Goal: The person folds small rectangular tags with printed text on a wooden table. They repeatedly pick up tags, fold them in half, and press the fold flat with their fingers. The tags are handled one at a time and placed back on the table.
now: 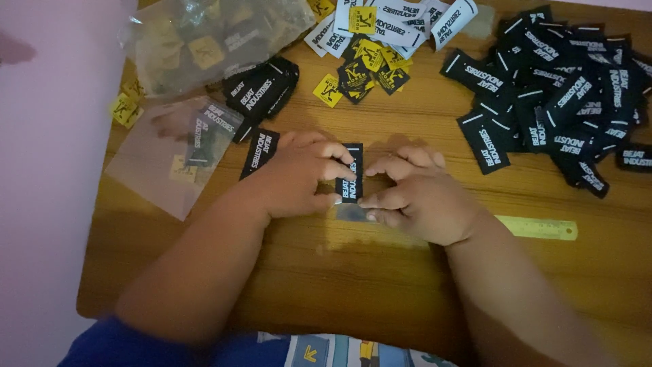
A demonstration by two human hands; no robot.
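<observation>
A small black woven label [350,173] with white lettering lies upright in the middle of the wooden table [380,272]. My left hand [299,175] pinches its left edge with thumb and fingers. My right hand [418,194] pinches its right edge. Under the label's lower end a small clear plastic sleeve [352,213] shows. Another black label [259,152] lies just left of my left hand.
A heap of black labels [564,95] covers the right back. Yellow and white labels [370,47] lie at the back centre. Clear plastic bags [204,41] and a flat bag [170,156] sit at left. A yellow ruler [540,228] lies right of my right hand.
</observation>
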